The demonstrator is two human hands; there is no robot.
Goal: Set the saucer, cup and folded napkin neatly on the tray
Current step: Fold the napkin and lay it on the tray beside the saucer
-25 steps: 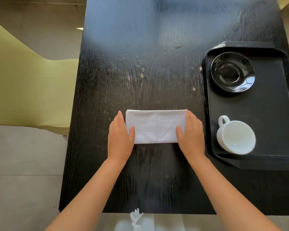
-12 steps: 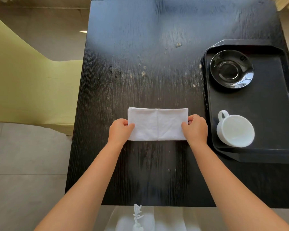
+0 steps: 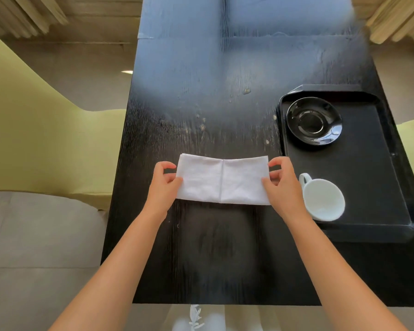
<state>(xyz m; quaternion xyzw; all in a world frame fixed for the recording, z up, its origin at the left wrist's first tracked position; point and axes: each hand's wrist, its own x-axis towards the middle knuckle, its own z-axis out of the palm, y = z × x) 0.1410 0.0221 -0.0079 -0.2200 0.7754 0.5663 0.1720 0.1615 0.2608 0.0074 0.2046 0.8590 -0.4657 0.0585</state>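
Observation:
A white napkin (image 3: 222, 181), folded into a long rectangle with a crease down its middle, is held just above the black table. My left hand (image 3: 164, 181) pinches its left end and my right hand (image 3: 281, 182) pinches its right end. To the right lies a black tray (image 3: 359, 192). A glossy black saucer (image 3: 314, 121) sits in the tray's far left corner. A white cup (image 3: 323, 199) stands in the tray's near left corner, its handle pointing to the far left.
The black wooden table (image 3: 213, 103) runs away from me, with worn pale specks at its middle. A yellow-green chair (image 3: 38, 139) stands at the left, another shows at the right edge. Curtains hang at both top corners.
My hands went from lying flat on the napkin's ends to pinching them, and the napkin has lifted slightly. The camera view has tilted up.

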